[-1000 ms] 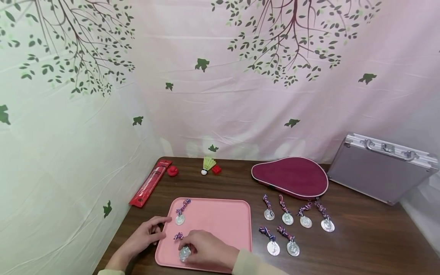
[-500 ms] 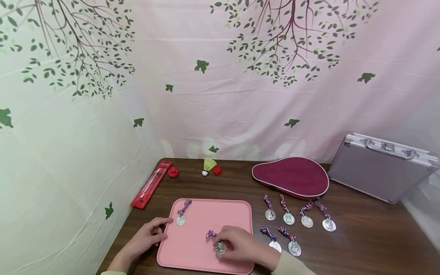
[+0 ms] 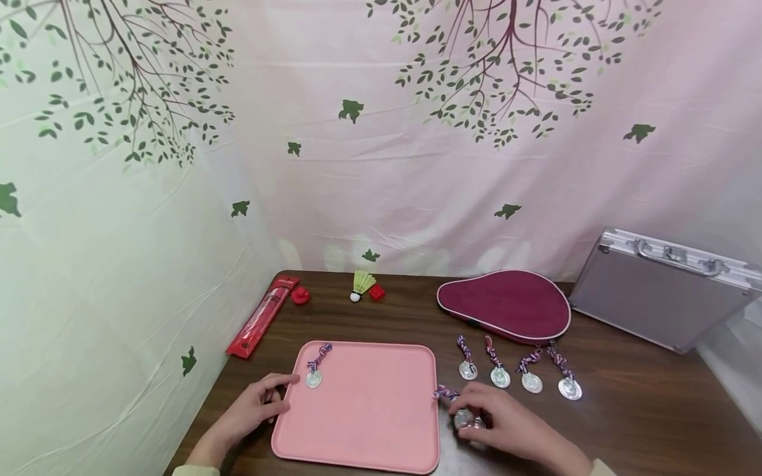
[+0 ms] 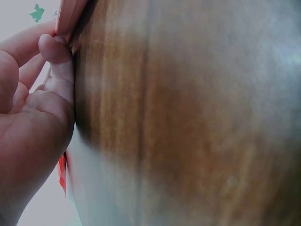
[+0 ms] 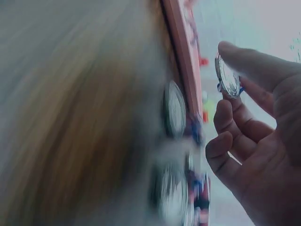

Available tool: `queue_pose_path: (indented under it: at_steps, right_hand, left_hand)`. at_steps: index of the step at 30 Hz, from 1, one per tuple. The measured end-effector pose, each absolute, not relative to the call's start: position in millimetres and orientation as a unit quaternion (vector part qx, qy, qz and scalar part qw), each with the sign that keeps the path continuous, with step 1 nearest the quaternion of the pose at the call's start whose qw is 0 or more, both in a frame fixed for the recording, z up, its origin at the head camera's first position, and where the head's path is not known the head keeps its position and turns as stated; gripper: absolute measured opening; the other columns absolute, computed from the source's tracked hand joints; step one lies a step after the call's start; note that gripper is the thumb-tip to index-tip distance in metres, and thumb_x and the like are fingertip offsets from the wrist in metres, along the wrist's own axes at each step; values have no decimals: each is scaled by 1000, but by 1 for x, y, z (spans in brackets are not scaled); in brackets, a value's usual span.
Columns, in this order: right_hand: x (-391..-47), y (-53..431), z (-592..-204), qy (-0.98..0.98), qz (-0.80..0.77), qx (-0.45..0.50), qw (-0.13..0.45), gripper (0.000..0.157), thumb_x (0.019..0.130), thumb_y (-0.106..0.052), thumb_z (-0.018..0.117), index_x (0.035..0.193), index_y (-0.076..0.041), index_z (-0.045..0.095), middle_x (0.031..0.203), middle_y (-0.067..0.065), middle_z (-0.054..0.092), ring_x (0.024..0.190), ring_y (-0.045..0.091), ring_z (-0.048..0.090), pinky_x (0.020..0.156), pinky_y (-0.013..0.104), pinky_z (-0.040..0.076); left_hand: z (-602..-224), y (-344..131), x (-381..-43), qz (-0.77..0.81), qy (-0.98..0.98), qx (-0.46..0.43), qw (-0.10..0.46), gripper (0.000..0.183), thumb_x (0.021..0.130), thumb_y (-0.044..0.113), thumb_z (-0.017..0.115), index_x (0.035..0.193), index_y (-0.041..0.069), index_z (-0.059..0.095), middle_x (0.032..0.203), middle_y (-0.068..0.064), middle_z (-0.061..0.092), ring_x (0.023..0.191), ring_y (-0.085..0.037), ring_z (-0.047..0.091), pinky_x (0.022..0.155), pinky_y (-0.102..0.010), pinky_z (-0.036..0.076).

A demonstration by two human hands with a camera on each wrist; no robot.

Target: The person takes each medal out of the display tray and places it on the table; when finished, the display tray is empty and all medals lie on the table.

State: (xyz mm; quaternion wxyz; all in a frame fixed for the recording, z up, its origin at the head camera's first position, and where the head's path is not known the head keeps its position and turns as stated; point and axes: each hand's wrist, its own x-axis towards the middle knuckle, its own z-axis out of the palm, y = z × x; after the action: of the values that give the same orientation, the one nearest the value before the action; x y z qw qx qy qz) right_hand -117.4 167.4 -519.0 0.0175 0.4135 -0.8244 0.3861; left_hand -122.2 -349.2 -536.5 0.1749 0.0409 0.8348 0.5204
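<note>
My right hand (image 3: pixel 500 420) pinches a silver medal (image 5: pixel 227 77) between thumb and fingers, just right of the pink tray (image 3: pixel 357 410). The held medal's knotted ribbon (image 3: pixel 445 393) reaches the tray's right rim. Beneath this hand lie other medals, mostly hidden in the head view; a blurred medal (image 5: pixel 175 110) shows beside the tray in the right wrist view. Another silver medal (image 3: pixel 313 378) with a knotted ribbon lies in the tray's upper left. My left hand (image 3: pixel 253 410) touches the tray's left rim with index finger and thumb.
Several medals (image 3: pixel 500 377) lie in a row right of the tray. Behind them are a maroon racket case (image 3: pixel 506 304) and a silver briefcase (image 3: pixel 661 291). A red packet (image 3: pixel 262 317), red rubber duck (image 3: pixel 300 295), shuttlecock (image 3: pixel 362 284) and red block (image 3: pixel 377 292) sit at the back.
My right hand has carried the medal rightward from the tray's lower left, across the tray and past its right rim. The left hand has stayed at the left rim.
</note>
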Motion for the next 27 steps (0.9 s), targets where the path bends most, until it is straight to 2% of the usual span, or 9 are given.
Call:
queue_pose_path:
  at_steps: [8, 15, 20, 25, 27]
  right_hand:
    - [-112, 232, -521, -844, 372, 382, 54, 30, 80, -20, 78, 107, -25, 66, 103, -13, 61, 91, 4, 56, 81, 13, 40]
    - [-103, 276, -533, -859, 343, 369, 86, 31, 78, -17, 79, 104, -27, 66, 97, -16, 59, 84, 1, 54, 78, 9, 36]
    - [-95, 293, -541, -876, 331, 345, 65, 28, 80, -18, 78, 103, -29, 66, 94, -19, 58, 80, -1, 53, 69, 12, 40]
    - [-93, 296, -542, -907, 294, 300, 17, 21, 85, -31, 72, 105, -35, 65, 95, -21, 54, 84, -1, 52, 70, 19, 46]
    - [-94, 297, -540, -915, 287, 281, -19, 20, 87, -38, 68, 107, -37, 65, 96, -21, 53, 85, -1, 51, 69, 23, 47]
  left_hand:
    - [-536, -349, -123, 514, 839, 46, 171, 47, 87, 20, 70, 131, 17, 56, 114, -15, 51, 66, -18, 54, 57, -28, 48]
    - [-539, -350, -123, 514, 840, 52, 168, 47, 86, 18, 70, 131, 16, 56, 113, -15, 51, 65, -17, 54, 56, -27, 48]
    - [-537, -349, -123, 516, 838, 49, 170, 47, 86, 19, 70, 131, 15, 56, 114, -16, 51, 65, -17, 53, 56, -27, 48]
    - [-534, -348, -123, 519, 836, 44, 175, 48, 86, 20, 70, 132, 16, 56, 114, -16, 51, 65, -18, 53, 56, -27, 47]
    - [-535, -348, -123, 519, 835, 41, 178, 49, 86, 21, 71, 132, 16, 56, 114, -15, 51, 66, -18, 53, 56, -27, 47]
